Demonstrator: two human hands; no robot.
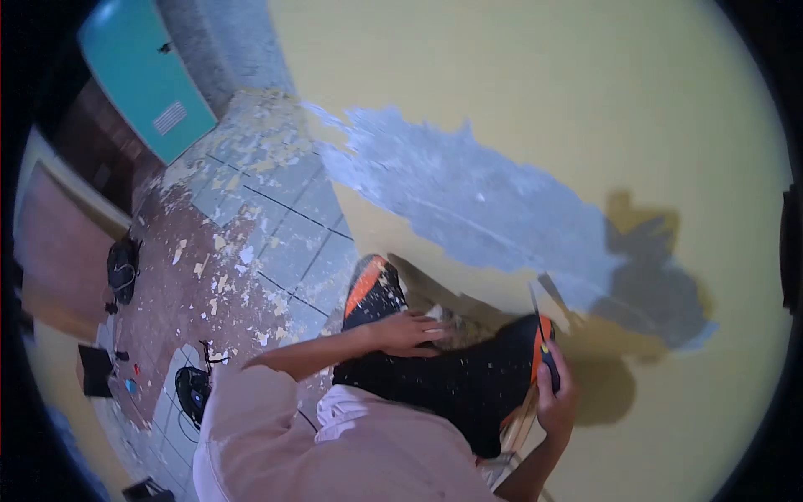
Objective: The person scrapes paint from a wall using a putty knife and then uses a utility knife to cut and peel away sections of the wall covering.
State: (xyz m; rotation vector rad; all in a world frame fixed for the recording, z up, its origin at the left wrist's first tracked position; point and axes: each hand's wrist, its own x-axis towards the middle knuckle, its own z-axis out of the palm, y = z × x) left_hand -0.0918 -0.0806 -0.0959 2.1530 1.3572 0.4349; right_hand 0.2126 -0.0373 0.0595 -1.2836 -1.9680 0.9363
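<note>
Clearly, scraper (547,353) gripped in right hand (558,395), blade (538,311) jutting beyond it (left hand (408,333) outspread).

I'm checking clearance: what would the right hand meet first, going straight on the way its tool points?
Probably the wall, near the lower edge of its grey patch; the thin-bladed tool in the right hand would likely touch first, though depth is unclear.
</note>
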